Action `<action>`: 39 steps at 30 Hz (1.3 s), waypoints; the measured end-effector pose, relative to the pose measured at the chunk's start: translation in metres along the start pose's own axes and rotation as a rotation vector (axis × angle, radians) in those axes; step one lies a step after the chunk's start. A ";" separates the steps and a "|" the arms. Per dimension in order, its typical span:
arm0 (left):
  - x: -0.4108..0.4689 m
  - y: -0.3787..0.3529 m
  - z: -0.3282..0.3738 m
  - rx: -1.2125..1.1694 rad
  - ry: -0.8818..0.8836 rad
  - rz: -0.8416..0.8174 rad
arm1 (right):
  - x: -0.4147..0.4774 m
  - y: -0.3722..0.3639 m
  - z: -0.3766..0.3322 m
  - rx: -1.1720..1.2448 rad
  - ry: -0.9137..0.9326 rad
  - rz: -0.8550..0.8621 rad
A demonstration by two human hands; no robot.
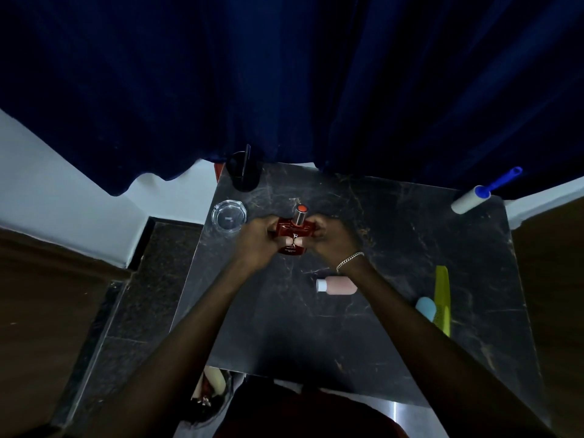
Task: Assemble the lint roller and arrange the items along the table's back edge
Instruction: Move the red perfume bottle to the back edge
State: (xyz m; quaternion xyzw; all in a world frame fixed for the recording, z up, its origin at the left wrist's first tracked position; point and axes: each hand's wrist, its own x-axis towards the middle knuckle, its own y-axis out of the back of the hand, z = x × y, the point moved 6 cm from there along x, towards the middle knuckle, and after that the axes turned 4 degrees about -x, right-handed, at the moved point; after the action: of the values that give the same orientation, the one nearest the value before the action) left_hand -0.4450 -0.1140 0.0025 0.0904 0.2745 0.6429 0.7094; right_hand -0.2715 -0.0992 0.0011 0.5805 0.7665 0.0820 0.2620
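Note:
A red perfume bottle with an orange-topped cap is held between both hands over the dark marble table. My left hand grips its left side and my right hand, with a chain bracelet at the wrist, grips its right side. The lint roller, a white roll on a blue handle, lies at the back right corner. A black cup with a dark stick in it stands at the back left corner. A clear glass ashtray sits just in front of it.
A small pink bottle with a white cap lies on its side mid-table. A yellow-green comb and a light blue object lie at the right. A dark blue curtain hangs behind the table's back edge.

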 end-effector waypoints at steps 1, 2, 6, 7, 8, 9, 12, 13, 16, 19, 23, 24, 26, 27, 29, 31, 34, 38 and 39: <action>0.008 0.000 -0.002 0.030 -0.001 -0.007 | 0.008 -0.002 0.003 -0.008 0.001 0.005; 0.017 0.000 -0.004 0.066 -0.006 -0.009 | 0.017 -0.004 0.005 -0.020 0.002 0.011; 0.052 0.002 -0.013 0.149 -0.033 0.008 | 0.054 -0.011 0.013 -0.054 -0.013 0.050; 0.062 0.002 -0.016 0.149 -0.034 0.015 | 0.064 -0.013 0.015 -0.064 -0.015 0.059; 0.071 0.002 -0.020 0.143 -0.033 0.024 | 0.074 -0.014 0.017 -0.073 -0.018 0.068; 0.078 0.002 -0.023 0.137 -0.032 0.033 | 0.082 -0.015 0.019 -0.075 -0.023 0.077; 0.102 0.000 -0.033 0.135 -0.020 0.062 | 0.108 -0.018 0.026 -0.112 -0.034 0.104; 0.109 -0.001 -0.036 0.129 -0.019 0.065 | 0.117 -0.019 0.028 -0.130 -0.041 0.109; 0.128 -0.004 -0.044 0.083 0.009 0.065 | 0.140 -0.024 0.033 -0.147 -0.051 0.118; 0.144 -0.002 -0.051 0.068 0.066 0.083 | 0.164 -0.026 0.034 -0.139 -0.055 0.134; 0.162 -0.003 -0.053 0.091 0.132 0.051 | 0.196 -0.026 0.031 -0.214 -0.044 0.137; 0.165 -0.003 -0.053 0.096 0.150 0.049 | 0.202 -0.026 0.030 -0.202 -0.049 0.142; 0.170 -0.002 -0.051 0.079 0.168 0.062 | 0.213 -0.026 0.029 -0.190 -0.044 0.164; 0.171 -0.003 -0.051 0.052 0.167 0.067 | 0.218 -0.026 0.027 -0.193 -0.032 0.171; 0.173 -0.004 -0.051 -0.006 0.172 0.056 | 0.224 -0.027 0.026 -0.178 -0.025 0.167; 0.175 -0.005 -0.054 -0.033 0.188 0.033 | 0.229 -0.028 0.027 -0.167 -0.032 0.152; 0.176 -0.010 -0.058 -0.082 0.166 -0.010 | 0.233 -0.030 0.029 -0.139 -0.042 0.143; 0.173 -0.011 -0.058 -0.168 0.069 -0.026 | 0.233 -0.030 0.031 -0.083 -0.027 0.140; 0.172 -0.012 -0.059 -0.168 0.061 -0.035 | 0.233 -0.030 0.032 -0.089 -0.028 0.133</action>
State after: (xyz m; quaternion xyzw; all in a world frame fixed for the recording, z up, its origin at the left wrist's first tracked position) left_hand -0.4606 0.0364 -0.0994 0.0061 0.2428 0.6537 0.7167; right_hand -0.3254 0.1030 -0.1107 0.6190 0.7182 0.1250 0.2921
